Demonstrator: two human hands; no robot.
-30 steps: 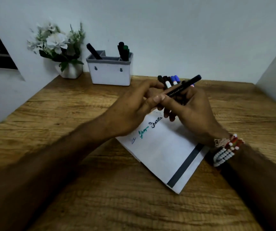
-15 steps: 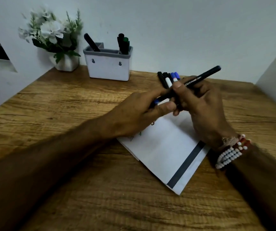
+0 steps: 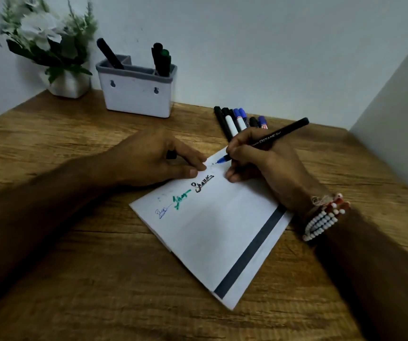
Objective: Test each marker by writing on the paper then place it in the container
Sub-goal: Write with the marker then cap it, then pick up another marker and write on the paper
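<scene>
A white paper point(image 3: 217, 232) with a dark stripe lies on the wooden table, bearing blue, green and black scribbles. My right hand point(image 3: 266, 168) grips a black pen point(image 3: 279, 135) with a blue tip that touches the paper's far corner. My left hand point(image 3: 158, 161) rests on the paper's far left edge, fingers curled around a small black cap point(image 3: 171, 155). Several markers point(image 3: 235, 121) lie in a row behind my right hand. The white container point(image 3: 136, 94) with a grey rim stands at the back and holds a few markers.
A white pot with white flowers point(image 3: 57, 62) stands at the back left beside the container. A wall point(image 3: 399, 94) closes off the table's right side. A beaded bracelet point(image 3: 323, 220) sits on my right wrist.
The cap came off the pen and stayed in my left hand. My right hand lowered the pen from mid-air until its tip met the paper. The left hand dropped onto the paper's edge.
</scene>
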